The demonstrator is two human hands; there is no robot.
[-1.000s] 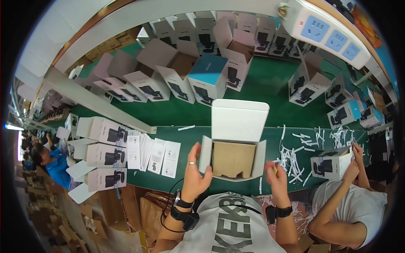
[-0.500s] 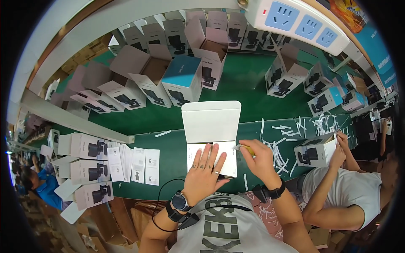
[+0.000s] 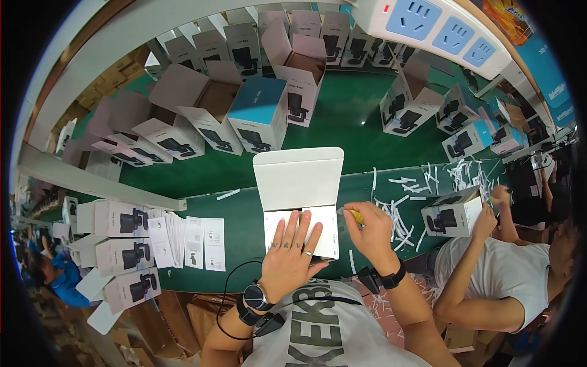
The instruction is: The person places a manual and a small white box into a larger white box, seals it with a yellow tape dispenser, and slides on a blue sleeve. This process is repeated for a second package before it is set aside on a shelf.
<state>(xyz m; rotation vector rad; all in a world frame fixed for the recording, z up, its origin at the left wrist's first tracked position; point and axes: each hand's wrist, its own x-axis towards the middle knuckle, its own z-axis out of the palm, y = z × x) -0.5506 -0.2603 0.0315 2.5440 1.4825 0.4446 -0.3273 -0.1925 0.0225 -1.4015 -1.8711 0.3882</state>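
A white carton (image 3: 298, 180) stands in front of me on the green bench, its long lid flap raised away from me. My left hand (image 3: 290, 248) lies flat on the inner top flaps, fingers spread. Beside the carton's right edge, my right hand (image 3: 375, 235) is closed around a yellow-handled utility knife (image 3: 358, 216). The blade points left, with its tip close to the far right corner of the carton; whether it touches cannot be made out.
Leaflets (image 3: 177, 240) and printed cartons (image 3: 125, 254) lie on the left. Open printed cartons (image 3: 211, 131) line the far bench. Paper strips (image 3: 394, 217) are scattered at right, near a co-worker's carton (image 3: 449, 217). A power strip (image 3: 437, 27) hangs above.
The view has shifted slightly. My left hand stays flat on the carton, and the knife remains by its right edge. The co-worker's far hand has lifted off their carton.
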